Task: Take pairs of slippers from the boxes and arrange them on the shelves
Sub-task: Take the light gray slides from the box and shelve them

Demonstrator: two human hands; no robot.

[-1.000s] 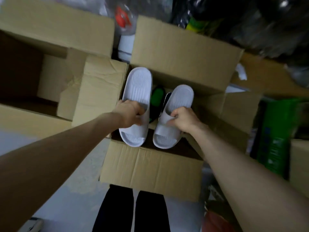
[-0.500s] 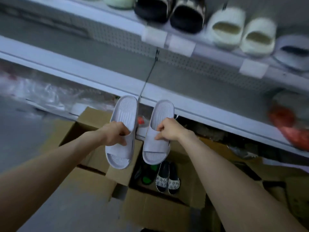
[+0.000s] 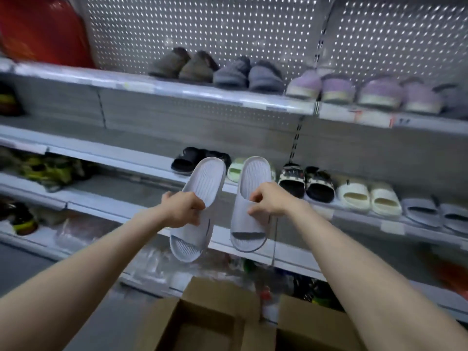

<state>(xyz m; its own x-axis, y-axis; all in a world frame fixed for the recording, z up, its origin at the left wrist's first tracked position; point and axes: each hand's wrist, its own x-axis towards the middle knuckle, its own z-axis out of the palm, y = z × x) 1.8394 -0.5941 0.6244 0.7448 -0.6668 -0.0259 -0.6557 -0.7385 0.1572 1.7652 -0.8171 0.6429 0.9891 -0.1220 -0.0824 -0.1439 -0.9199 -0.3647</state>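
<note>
The light is dim, cool and even, with no hard shadows anywhere. The pegboard panel [image 3: 228,29] is the brightest area, its holes glinting as white specks, and the upper shelf edge [image 3: 177,91] carries pale streaks of glare. Motion blur softens the whole view: the fuzzy slippers [image 3: 336,86] on top and the goods [image 3: 45,171] at far left are smeared, while the pale slippers [image 3: 253,178] mid-frame look comparatively crisp. Wide-angle distortion bows straight lines and stretches the lower corners. The cardboard box [image 3: 202,325] lies in deep shade

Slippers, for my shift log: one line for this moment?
left hand: grips left slipper | right hand: grips right slipper | where: before shelves | shelved: no
</note>
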